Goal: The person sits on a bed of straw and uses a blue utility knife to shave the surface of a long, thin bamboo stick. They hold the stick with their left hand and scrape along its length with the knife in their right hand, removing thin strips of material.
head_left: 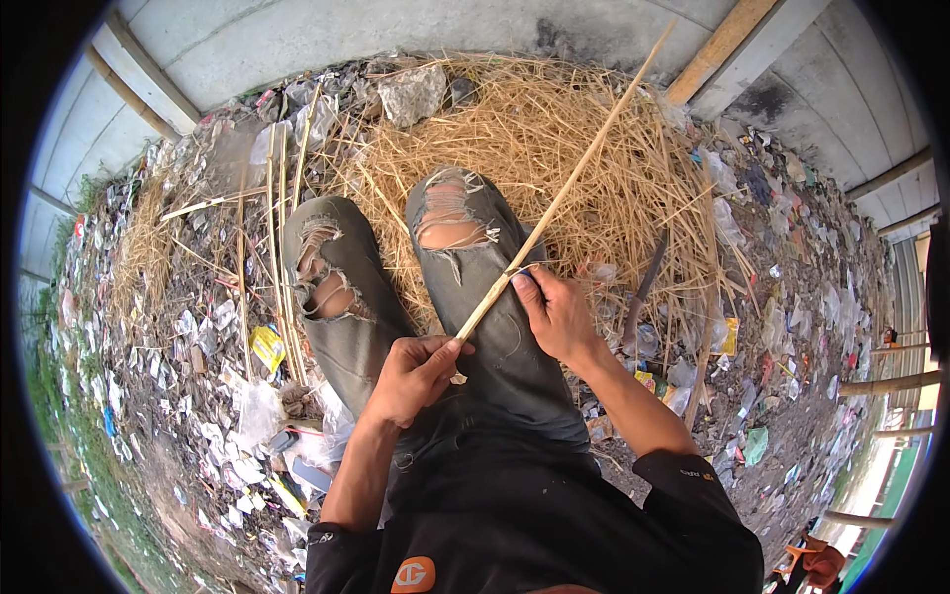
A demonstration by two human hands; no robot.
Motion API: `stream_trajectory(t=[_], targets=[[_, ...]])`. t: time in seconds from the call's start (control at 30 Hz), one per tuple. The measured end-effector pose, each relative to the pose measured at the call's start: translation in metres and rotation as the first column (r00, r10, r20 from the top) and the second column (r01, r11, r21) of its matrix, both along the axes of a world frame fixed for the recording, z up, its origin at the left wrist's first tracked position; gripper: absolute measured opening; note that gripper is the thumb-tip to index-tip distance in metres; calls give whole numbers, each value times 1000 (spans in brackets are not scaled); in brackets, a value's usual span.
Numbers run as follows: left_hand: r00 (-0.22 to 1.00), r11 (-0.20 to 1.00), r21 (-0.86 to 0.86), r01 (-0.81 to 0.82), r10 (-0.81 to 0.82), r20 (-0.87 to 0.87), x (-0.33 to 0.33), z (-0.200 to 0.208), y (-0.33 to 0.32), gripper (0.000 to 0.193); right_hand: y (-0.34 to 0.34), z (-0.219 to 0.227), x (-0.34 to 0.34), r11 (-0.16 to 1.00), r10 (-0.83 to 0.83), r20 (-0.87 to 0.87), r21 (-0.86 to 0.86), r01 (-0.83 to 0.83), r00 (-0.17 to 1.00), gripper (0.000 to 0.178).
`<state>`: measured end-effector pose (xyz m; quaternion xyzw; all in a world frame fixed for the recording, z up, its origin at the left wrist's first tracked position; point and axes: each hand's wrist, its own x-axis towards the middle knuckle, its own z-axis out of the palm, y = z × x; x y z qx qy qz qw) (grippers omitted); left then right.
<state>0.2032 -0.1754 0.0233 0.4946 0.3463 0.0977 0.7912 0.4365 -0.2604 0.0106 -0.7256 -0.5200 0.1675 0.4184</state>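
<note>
A long pale bamboo strip [584,163] slants from my lap up toward the far right, passing over my right knee. My left hand [416,376] is closed round its near end, thumb on top. Farther along the strip, my right hand [559,312] pinches it, with the thumb pressed against its side. A thin curl of fibre stands off the strip at my right thumb. Whether a small blade sits under the right fingers is hidden. Both hands are above my thighs in torn dark trousers [470,297].
A heap of straw-coloured shavings [534,129] lies beyond my knees. Several long bamboo strips [282,247] lie to the left. A dark curved piece [648,282] rests right of my knee. Litter covers the ground; a grey stone [413,94] sits by the panel wall [396,35].
</note>
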Motion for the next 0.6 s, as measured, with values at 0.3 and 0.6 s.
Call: stream_trajectory(t=[0.3, 0.6], targets=[[997, 939, -343, 4, 24, 77, -6, -8, 2, 28, -5, 8, 20, 971, 126, -481, -120, -207, 868, 42], [993, 843, -537, 36, 30, 113, -9, -13, 9, 29, -1, 40, 49, 916, 17, -847, -200, -348, 532, 47]])
